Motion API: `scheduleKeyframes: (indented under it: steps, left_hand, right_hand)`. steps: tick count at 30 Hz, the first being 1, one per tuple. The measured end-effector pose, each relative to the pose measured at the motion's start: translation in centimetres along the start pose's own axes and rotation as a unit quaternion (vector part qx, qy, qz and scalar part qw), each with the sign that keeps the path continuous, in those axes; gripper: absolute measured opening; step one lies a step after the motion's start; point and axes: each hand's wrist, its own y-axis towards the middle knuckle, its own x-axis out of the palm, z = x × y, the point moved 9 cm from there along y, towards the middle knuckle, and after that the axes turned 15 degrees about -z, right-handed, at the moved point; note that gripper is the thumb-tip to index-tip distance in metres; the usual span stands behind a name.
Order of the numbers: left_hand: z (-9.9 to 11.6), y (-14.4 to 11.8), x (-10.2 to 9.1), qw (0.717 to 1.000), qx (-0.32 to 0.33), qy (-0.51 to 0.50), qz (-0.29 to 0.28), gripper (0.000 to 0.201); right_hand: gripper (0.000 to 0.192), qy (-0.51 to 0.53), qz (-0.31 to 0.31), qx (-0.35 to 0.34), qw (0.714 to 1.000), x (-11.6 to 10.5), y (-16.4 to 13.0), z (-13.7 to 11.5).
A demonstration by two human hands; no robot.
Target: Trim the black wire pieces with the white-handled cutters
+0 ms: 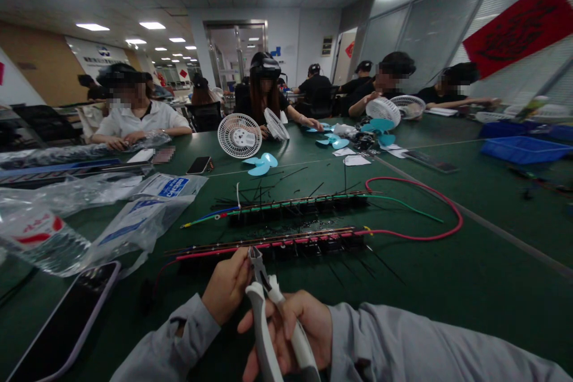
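Observation:
My right hand [304, 325] is wrapped around the grey-and-white handles of a pair of cutting pliers [264, 298], which point away from me with the handles spread. The plier jaws [255, 255] are at the near edge of a long wired strip [286, 243] with a red cable, black blocks and black cable ties. Beside the jaws, my left hand [226, 286] is closed in a pinch against this strip; what lies between the fingertips is hidden. A second wired strip [304, 202], with green and blue wires, lies parallel behind it. A thick red cable [456, 215] loops at the right between both strips.
A phone [67, 322], a water bottle [40, 233] and plastic bags [147, 209] lie at the left. Loose black ties stick out around the strips. Across the table, people handle fan parts, with a blue fan blade [262, 164] and a white fan grille [239, 136]. A blue tray [523, 149] stands right.

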Motion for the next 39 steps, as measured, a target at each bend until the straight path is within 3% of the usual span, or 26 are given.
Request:
scheduleKeyframes:
  steps: [8,39]
  left_hand:
    - [-0.2,-0.1,0.1,1.0,-0.006,-0.003,0.001,0.028]
    - [0.3,-0.1,0.2,0.999,0.033,0.018,0.003,0.02]
  right_hand:
    - [0.066,0.007,-0.036,-0.009,0.999,0.5,0.1,-0.1]
    - [0.065,-0.049,0.036,0.016,0.998,-0.8,0.2,0.1]
